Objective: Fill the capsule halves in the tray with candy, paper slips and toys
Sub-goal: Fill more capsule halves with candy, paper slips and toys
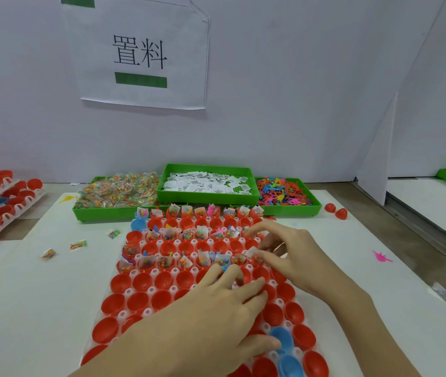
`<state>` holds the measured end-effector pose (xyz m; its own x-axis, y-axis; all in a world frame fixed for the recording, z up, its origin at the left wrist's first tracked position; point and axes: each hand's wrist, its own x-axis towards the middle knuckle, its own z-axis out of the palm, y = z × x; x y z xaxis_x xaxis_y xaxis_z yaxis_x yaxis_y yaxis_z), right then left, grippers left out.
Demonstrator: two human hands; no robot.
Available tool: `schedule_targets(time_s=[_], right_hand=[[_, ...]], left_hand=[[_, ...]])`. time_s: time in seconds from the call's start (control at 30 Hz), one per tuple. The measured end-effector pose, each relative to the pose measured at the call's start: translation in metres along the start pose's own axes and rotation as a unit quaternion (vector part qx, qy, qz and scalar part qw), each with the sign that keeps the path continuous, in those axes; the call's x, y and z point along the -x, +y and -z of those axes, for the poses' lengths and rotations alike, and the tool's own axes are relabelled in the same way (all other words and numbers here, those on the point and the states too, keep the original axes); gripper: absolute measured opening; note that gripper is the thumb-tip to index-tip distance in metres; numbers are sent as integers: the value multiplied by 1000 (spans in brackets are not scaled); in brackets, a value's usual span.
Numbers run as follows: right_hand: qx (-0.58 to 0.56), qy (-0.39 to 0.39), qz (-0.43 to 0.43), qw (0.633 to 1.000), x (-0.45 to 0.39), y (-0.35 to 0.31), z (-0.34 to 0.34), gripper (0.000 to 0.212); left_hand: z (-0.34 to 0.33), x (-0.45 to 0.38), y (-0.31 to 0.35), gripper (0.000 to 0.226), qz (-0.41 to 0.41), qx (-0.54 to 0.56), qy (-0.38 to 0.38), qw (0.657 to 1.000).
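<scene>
Fingers of my left hand (216, 303) are lying spread and fairly straight across the tray (145, 312), pressing on red halves (137, 300) and gripping nothing. My right hand (289, 257) is curling its fingertips round a small packet with a paper slip (251, 253), pinching it right over a half at the right end of the third filled row.

Three rows of halves are holding fillings: one just beyond my right fingertips, one under them, and one farther off at the tray's far edge. Rows of bare red halves are sitting between them and under my left palm. Two blue halves (284, 340) are lying just by my left thumb, and one more blue one (138, 223) is sitting at the tray's far-left corner.

Three green bins are standing well beyond my fingers: candy (118, 193) on the left, slips (208, 182) in the middle, toys (284, 191) on the right. Three loose candy packets (78, 244) are lying on the table left of my left fingers. One pink toy (382, 257) is lying to the right of my right hand, and two red halves (336, 210) are sitting beyond it.
</scene>
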<state>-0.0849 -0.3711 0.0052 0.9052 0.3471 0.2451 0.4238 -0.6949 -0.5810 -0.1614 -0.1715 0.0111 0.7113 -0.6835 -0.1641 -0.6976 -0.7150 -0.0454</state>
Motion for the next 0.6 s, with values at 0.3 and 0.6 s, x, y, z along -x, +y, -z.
schedule_targets(time_s=[0.3, 0.6], right_hand=[[9, 34, -18, 999, -3, -3, -5, 11], [-25, 62, -44, 997, -3, 1, -10, 10]], left_hand=[[1, 3, 1, 88, 0, 12, 6, 1000], [2, 2, -2, 83, -7, 20, 5, 1000]])
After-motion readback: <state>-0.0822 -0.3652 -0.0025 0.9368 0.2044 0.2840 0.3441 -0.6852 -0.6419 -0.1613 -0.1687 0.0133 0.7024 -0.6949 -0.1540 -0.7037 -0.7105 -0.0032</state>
